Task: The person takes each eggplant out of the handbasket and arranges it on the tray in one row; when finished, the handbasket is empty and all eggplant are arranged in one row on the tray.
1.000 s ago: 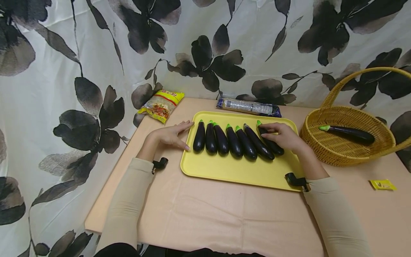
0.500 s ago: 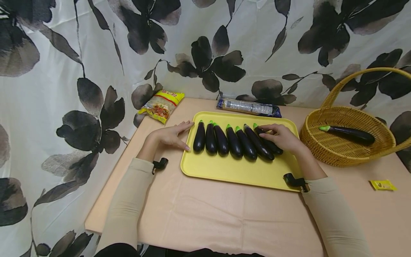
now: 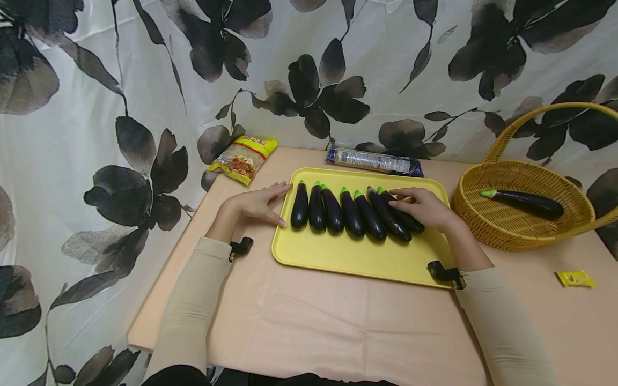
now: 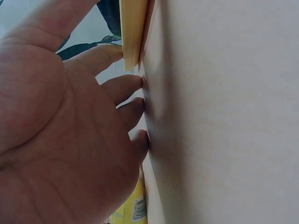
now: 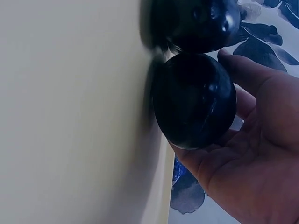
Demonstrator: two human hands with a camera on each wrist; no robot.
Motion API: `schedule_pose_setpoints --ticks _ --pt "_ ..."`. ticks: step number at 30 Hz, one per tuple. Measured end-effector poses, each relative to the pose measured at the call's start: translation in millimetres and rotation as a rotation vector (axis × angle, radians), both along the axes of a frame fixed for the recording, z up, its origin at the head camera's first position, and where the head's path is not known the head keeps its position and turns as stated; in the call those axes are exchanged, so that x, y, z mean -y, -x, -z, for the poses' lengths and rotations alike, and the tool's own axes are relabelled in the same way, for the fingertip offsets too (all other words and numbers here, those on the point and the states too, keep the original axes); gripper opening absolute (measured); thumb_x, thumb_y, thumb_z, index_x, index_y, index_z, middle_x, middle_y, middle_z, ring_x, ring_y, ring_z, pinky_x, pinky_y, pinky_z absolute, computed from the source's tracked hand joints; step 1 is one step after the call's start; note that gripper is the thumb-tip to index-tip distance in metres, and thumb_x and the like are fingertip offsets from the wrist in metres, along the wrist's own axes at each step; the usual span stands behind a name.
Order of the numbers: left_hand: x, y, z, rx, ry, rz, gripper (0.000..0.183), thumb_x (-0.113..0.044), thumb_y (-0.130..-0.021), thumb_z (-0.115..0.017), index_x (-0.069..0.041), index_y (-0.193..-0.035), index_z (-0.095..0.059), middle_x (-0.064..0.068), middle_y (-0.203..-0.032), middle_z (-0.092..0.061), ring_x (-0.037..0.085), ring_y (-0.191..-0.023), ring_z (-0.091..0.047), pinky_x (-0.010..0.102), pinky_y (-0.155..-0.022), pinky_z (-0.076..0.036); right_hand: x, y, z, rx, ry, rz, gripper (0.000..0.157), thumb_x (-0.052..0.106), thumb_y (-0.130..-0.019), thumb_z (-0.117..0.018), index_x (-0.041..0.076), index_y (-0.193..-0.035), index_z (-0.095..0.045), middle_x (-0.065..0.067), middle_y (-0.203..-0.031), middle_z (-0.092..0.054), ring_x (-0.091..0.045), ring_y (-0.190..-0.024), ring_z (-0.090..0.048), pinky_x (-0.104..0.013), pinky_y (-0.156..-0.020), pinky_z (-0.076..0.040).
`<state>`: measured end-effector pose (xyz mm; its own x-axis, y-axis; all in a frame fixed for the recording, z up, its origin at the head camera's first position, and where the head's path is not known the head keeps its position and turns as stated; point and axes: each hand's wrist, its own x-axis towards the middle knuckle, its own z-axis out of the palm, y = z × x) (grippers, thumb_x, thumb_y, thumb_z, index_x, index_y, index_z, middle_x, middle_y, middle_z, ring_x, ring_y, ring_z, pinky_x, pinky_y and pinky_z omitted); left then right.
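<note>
Several glossy dark purple eggplants (image 3: 353,214) with green tops lie side by side on a yellow tray (image 3: 338,257). My right hand (image 3: 425,207) holds the rightmost eggplant (image 3: 411,222), its thumb and fingers around the sides. In the right wrist view that eggplant (image 5: 194,102) lies right against its neighbour (image 5: 201,23), and the hand (image 5: 252,144) cups it from the far side. My left hand (image 3: 252,205) rests at the tray's left edge with fingers extended. In the left wrist view the left hand (image 4: 70,121) has fingertips at the table surface beside the tray rim (image 4: 131,32).
A wicker basket (image 3: 521,236) with a tall handle stands on the right, one eggplant (image 3: 526,203) inside. Behind the tray lies a dark blue long packet (image 3: 374,161). A yellow food bag (image 3: 244,158) sits at back left, a small yellow sachet (image 3: 576,278) at right.
My right hand has slid the rightmost eggplant left on the tray, up against the one beside it. The left hand has stayed at the tray's edge.
</note>
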<state>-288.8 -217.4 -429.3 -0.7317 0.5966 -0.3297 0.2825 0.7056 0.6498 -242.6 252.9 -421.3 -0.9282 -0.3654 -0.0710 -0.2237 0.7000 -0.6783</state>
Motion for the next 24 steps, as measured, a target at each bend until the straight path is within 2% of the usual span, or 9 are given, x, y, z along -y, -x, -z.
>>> schedule_pose_setpoints --ticks 9,16,24 --pt "-0.5 -1.1 -1.7 -0.003 0.010 -0.003 0.125 -0.047 -0.077 -0.092 -0.023 -0.169 -0.011 0.003 -0.177 0.003 0.028 -0.163 0.012 0.055 -0.131 0.005 -0.9 -2.3 -3.6 -0.022 -0.026 -0.007 0.049 0.032 -0.106 -0.063 0.005 -0.146 -0.060 -0.024 -0.134 -0.066 -0.036 -0.115 -0.067 -0.045 -0.095 -0.054" --pt "0.1 -0.9 -1.3 -0.002 0.016 -0.004 0.127 -0.048 -0.076 -0.092 -0.024 -0.169 -0.010 0.002 -0.177 0.004 0.027 -0.163 0.012 0.054 -0.131 0.005 -3.2 -3.0 -4.6 -0.039 -0.037 -0.026 0.047 0.024 -0.105 -0.064 0.003 -0.146 -0.059 -0.026 -0.134 -0.065 -0.036 -0.111 -0.066 -0.041 -0.090 -0.053" --pt "-0.5 -2.7 -1.0 -0.009 0.023 -0.006 0.127 -0.051 -0.075 -0.092 -0.026 -0.169 -0.010 0.000 -0.177 0.004 0.025 -0.163 0.011 0.054 -0.132 0.004 -2.4 -4.0 -4.8 -0.018 -0.021 -0.035 0.046 0.027 -0.105 -0.064 0.004 -0.145 -0.060 -0.024 -0.129 -0.068 -0.034 -0.108 -0.068 -0.032 -0.085 -0.053"
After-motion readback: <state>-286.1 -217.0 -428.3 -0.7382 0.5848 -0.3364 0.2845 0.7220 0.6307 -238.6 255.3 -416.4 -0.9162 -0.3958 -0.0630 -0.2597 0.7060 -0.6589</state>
